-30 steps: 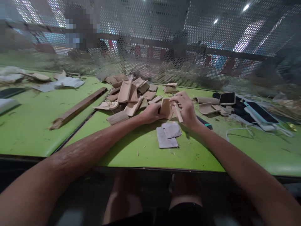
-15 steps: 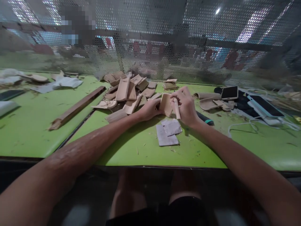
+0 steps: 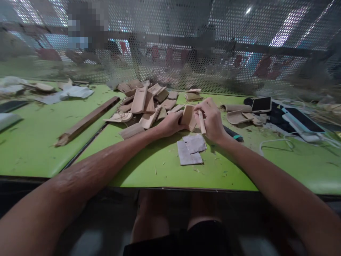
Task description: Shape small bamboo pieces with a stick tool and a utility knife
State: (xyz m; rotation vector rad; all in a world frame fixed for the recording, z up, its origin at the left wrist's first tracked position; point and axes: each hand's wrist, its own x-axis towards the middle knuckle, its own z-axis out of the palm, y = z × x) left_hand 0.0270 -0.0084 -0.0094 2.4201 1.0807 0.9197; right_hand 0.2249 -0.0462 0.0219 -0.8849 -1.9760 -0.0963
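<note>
My left hand (image 3: pixel 172 124) grips the left side of a pale, slightly curved wood piece (image 3: pixel 189 118), tilted up above the table. My right hand (image 3: pixel 210 117) is closed around a short round wooden stick (image 3: pixel 202 122) that looks like a tool handle. Its far end is hidden by my fingers, close to the wood piece's right edge. On the table just below lie grey squares of sandpaper-like sheet (image 3: pixel 190 149), overlapping. A dark tool with a green band (image 3: pixel 234 134) lies partly behind my right wrist.
A heap of curved wood pieces (image 3: pixel 144 103) stands behind my left hand. Left of it lies a long wooden bar (image 3: pixel 87 121). To the right are more wood pieces (image 3: pixel 238 116), a phone (image 3: pixel 261 104), another phone (image 3: pixel 303 119) and a white cable (image 3: pixel 275 139). A perforated metal screen (image 3: pixel 170 67) rises behind.
Both hands keep their holds on the wood piece and the stick. The hands have barely moved; the view has shifted very slightly.
</note>
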